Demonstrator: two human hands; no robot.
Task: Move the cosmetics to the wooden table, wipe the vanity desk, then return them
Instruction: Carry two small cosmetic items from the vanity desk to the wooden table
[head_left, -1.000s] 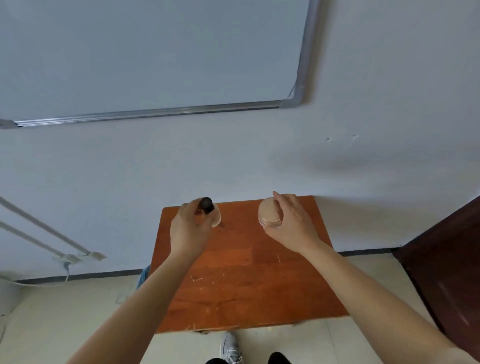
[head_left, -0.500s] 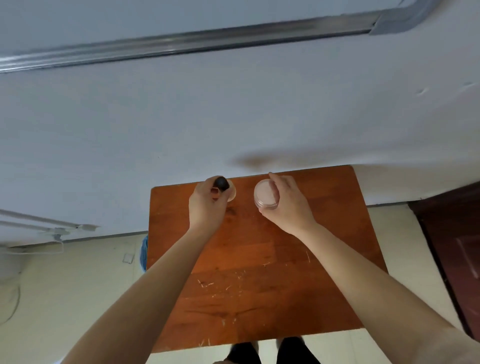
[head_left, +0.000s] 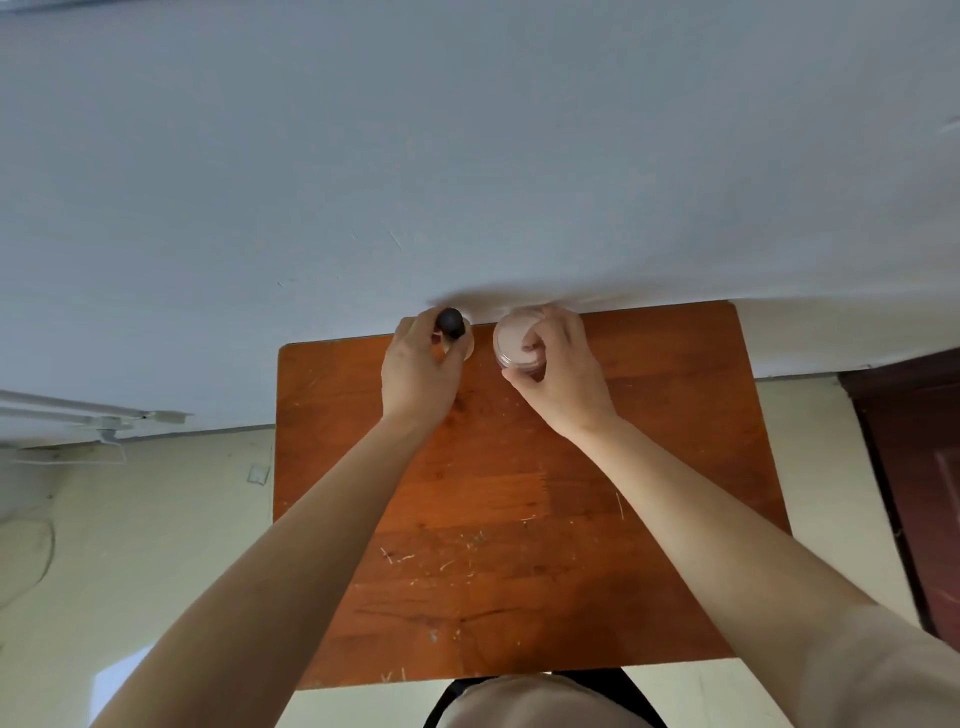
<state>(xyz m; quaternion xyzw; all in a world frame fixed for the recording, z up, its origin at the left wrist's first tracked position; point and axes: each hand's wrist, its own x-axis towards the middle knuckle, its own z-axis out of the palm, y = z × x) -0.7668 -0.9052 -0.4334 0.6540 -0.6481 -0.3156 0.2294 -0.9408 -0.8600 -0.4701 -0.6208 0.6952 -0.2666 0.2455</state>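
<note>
The left hand (head_left: 421, 369) curls round a small bottle (head_left: 450, 323) with a round black cap. The right hand (head_left: 563, 376) grips a squat pink jar (head_left: 511, 343) by its sides. Both are at the far edge of the scratched wooden tabletop (head_left: 519, 493). They look light, hard, smooth and probably breakable, so the sides seem the safest hold.

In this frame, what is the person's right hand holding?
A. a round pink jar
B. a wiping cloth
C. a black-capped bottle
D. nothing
A: the right hand has its fingers curled round the jar at the far edge of the table, while the bottle is in the left hand.
</note>
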